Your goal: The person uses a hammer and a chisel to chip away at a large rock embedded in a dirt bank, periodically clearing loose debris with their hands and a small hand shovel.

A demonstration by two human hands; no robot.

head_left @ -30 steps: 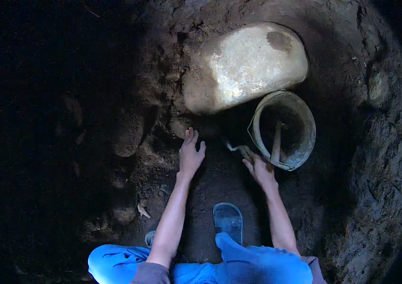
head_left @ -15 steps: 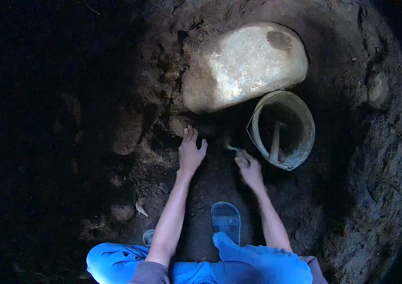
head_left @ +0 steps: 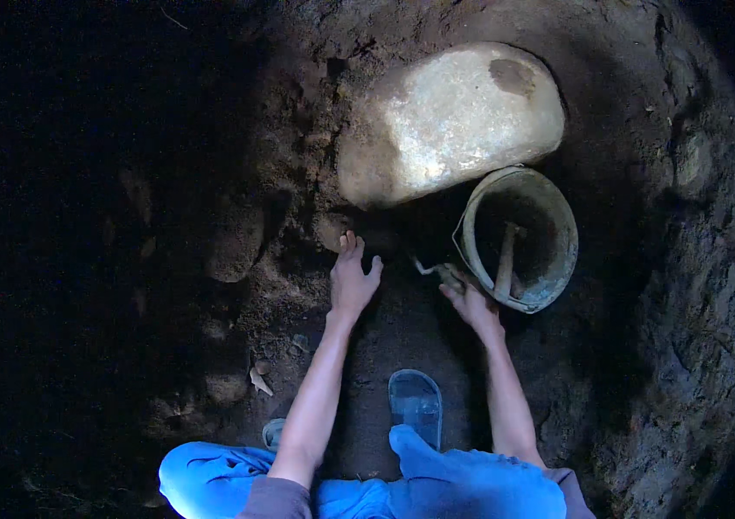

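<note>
My left hand [head_left: 353, 281] is open, fingers spread, reaching onto the dark soil [head_left: 393, 303] just below a large pale stone [head_left: 462, 112]. My right hand [head_left: 471, 298] is closed on a small trowel [head_left: 426, 268] with a bent metal neck; its blade is lost in shadow under the stone. Just right of that hand stands a worn, mud-stained bucket [head_left: 558, 259] with a wire handle, touching or very near the stone. A wooden-handled tool [head_left: 506, 264], apparently a hammer, leans inside it.
A rough earth wall [head_left: 705, 329] curves along the right. Lumpy soil and rocks [head_left: 237, 242] lie at left, fading into darkness. A pale flake [head_left: 259, 381] lies near my left forearm. My sandal [head_left: 416, 402] and blue-clad knees are at the lower edge.
My right hand with the trowel moved a little left half a second ago and is now back to the right, near the bucket. My left hand has shifted only slightly.
</note>
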